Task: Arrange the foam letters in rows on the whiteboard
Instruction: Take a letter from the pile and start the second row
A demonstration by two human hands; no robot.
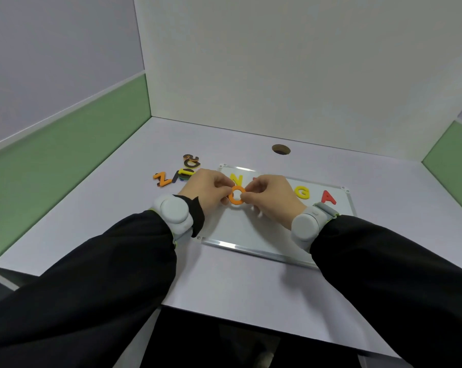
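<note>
— Where do we stand? Both hands are on the orange O (236, 195): our left hand (207, 189) pinches its left edge, our right hand (271, 196) pinches its right, and the letter sits low over the whiteboard (251, 235), just under the top row.

— We can't tell whether the O touches the board or hangs just above it; our fingers hide its lower rim.

— What's already down?

— A yellow N (236, 178), a yellow G (303, 193) and a red A (328, 197) along the far edge. Something reddish shows between the N and the G, but our right hand covers most of it.

— So what could go wrong?

— First, crowding. If we drop the O where it is, it may land against the N's foot and muddle the two rows. Second, foam bends; with a pinch on each side we could squash the ring and set it down crooked.

— And the board?

— It lies loose on the bench (237, 282). A hard press from our hands might slide it and shake the row out of line.

— The spare pile (183, 172) sits to its left, close by our left wrist; a careless sleeve could scatter it.
</note>
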